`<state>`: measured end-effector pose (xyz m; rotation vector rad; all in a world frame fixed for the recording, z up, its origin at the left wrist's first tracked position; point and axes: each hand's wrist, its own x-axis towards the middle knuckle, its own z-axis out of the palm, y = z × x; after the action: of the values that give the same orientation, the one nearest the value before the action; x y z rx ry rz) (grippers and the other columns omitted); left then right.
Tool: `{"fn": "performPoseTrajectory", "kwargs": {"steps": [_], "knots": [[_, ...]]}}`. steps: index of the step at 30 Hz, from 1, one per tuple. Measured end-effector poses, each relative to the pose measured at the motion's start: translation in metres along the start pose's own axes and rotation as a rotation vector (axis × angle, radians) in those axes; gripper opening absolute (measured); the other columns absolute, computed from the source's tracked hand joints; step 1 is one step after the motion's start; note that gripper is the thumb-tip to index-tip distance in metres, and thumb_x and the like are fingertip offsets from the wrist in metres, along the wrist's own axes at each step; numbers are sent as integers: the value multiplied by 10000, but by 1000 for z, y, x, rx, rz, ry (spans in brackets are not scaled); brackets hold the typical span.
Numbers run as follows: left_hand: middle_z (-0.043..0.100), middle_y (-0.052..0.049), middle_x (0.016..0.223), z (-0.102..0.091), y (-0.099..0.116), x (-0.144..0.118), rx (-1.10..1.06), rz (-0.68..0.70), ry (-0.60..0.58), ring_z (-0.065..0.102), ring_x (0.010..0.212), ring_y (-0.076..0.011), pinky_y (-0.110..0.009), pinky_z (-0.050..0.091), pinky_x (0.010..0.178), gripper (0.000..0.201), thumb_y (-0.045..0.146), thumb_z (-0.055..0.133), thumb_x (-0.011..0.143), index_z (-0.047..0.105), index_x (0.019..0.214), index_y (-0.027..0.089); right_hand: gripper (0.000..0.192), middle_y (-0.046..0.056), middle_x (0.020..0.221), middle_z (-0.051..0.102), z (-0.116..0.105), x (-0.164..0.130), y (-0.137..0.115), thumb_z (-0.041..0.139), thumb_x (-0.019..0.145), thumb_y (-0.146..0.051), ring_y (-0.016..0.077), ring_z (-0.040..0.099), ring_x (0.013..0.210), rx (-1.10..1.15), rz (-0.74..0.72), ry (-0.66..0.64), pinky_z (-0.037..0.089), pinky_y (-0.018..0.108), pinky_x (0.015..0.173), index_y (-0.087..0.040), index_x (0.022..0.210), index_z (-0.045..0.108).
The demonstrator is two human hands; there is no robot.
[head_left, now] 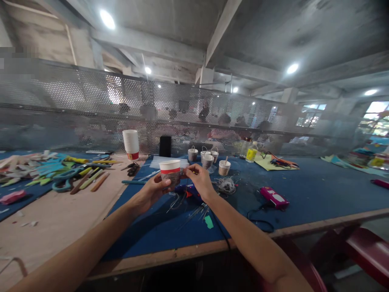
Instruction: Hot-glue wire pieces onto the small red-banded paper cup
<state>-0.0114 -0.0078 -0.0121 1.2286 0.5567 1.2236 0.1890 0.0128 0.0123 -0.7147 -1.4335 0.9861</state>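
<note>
A white paper cup (170, 166) with a red band is held upright in my left hand (152, 190), its fingers wrapped round the side and base. The cup's lower part looks covered in grey cord. At the cup's right side, my right hand (197, 178) is closed in a pinch; what lies between its fingertips is too small to make out. Below the hands, a blue glue gun (184, 189) with a red trigger rests on the blue mat, partly hidden. A tangle of grey cord (225, 185) lies right of my right hand.
Behind the hands stand several grey-covered cups (207, 161). A stack of white paper cups (130, 142) is at the back left, near scissors (65, 180) and sticks. A magenta device (274, 198) lies right, with a bottle (251, 152) farther back. Perforated metal panels (179, 97) border the table.
</note>
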Motion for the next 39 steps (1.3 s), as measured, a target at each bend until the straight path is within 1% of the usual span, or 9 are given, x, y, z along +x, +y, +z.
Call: {"fn": "performPoseTrajectory", "kwargs": {"steps": [6, 12, 16, 22, 26, 30, 34, 37, 39], "knots": [[726, -117, 1251, 1, 1, -1, 10, 1, 26, 682, 1050, -244, -321, 544, 854, 435, 255, 786, 801, 721, 1228, 197, 182, -16, 748, 687, 0, 0, 2, 707, 797, -385, 189, 703, 736, -23, -12, -5, 532, 308, 786, -215, 779, 647], [730, -130, 1242, 1, 1, 0, 0, -1, 28, 677, 1046, -257, -341, 538, 846, 453, 278, 809, 774, 736, 1214, 201, 169, -17, 744, 687, -1, 0, 0, 721, 784, -366, 192, 707, 734, -23, -13, -3, 527, 303, 774, -213, 770, 649], [724, -138, 1253, 2, 1, 0, 2, 1, 7, 670, 1055, -259, -337, 525, 833, 480, 283, 812, 775, 726, 1241, 205, 199, -19, 729, 686, -1, 0, 0, 738, 778, -391, 190, 706, 713, -19, -4, -3, 533, 306, 776, -213, 768, 650], [713, -144, 1279, 0, -1, 0, 1, -3, -9, 671, 1056, -255, -342, 521, 859, 503, 294, 810, 786, 709, 1271, 203, 229, -18, 734, 691, -1, 0, 2, 755, 776, -420, 188, 706, 715, -5, -8, -21, 538, 305, 780, -215, 782, 654], [718, -147, 1272, 1, -1, 0, -11, -4, -8, 677, 1055, -262, -339, 527, 847, 504, 291, 822, 775, 715, 1258, 195, 246, -19, 734, 687, 0, 0, 1, 757, 766, -438, 191, 702, 719, -8, 8, -14, 535, 307, 773, -218, 774, 649], [717, -143, 1276, 4, 2, -1, -19, -6, 3, 678, 1076, -259, -333, 528, 861, 490, 276, 817, 783, 715, 1256, 197, 258, -17, 740, 685, 0, -1, -1, 765, 746, -445, 192, 696, 723, -17, 26, -12, 533, 309, 773, -217, 769, 646], [718, -133, 1286, 8, 6, -5, -16, -6, -10, 668, 1127, -275, -342, 516, 907, 467, 268, 799, 799, 717, 1255, 212, 212, -20, 728, 675, 1, -1, -1, 750, 760, -403, 189, 683, 733, -22, -2, 3, 526, 299, 759, -221, 757, 643], [719, -138, 1286, 8, 5, -7, -16, -16, -17, 659, 1158, -295, -357, 507, 931, 436, 267, 771, 825, 717, 1254, 208, 218, -17, 708, 670, 1, 0, 1, 754, 757, -402, 192, 678, 711, -15, 17, -12, 525, 299, 726, -217, 740, 640], [693, -150, 1330, 6, 4, -6, -12, -12, -28, 646, 1178, -298, -365, 502, 939, 446, 260, 761, 836, 703, 1275, 201, 213, -19, 710, 670, 1, 0, 2, 754, 757, -391, 195, 685, 716, -1, 18, -16, 523, 302, 733, -216, 743, 635]]}}
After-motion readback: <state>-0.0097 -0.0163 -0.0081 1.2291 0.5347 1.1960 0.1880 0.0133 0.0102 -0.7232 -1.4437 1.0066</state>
